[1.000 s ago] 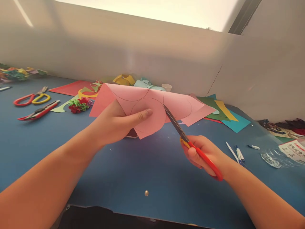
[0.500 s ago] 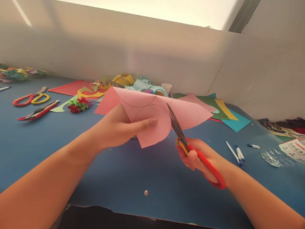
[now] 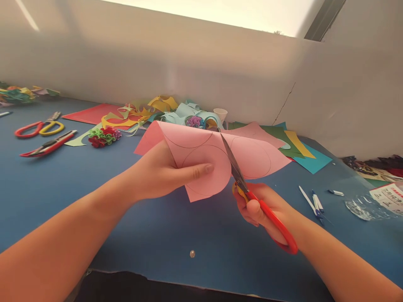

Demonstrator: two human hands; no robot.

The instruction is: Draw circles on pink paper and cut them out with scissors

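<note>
My left hand [image 3: 170, 170] grips a sheet of pink paper [image 3: 209, 184] with the thumb on top; the other fingers are hidden beneath it. Several circles are drawn on the paper in thin dark lines, and its far edge curls over. My right hand [image 3: 261, 205] is closed around the red and yellow handles of a pair of scissors [image 3: 234, 165]. Their blades straddle the paper beside the drawn circle nearest my left thumb. The paper is cut along the right and lower side of that circle.
On the blue table [image 3: 151, 243] lie red-and-yellow scissors [image 3: 39, 128], red-handled pliers [image 3: 48, 144] and a ruffled paper flower [image 3: 102, 137] at left. Paper scraps [image 3: 189, 112] and a paper cup [image 3: 220, 114] stand behind. Pens [image 3: 310, 201] lie right; a bead [image 3: 192, 253] sits near the front edge.
My left hand has shifted the pink paper a little right and toward me. The scissors' blades have come closer together on the paper, while my right hand stays nearly in place.
</note>
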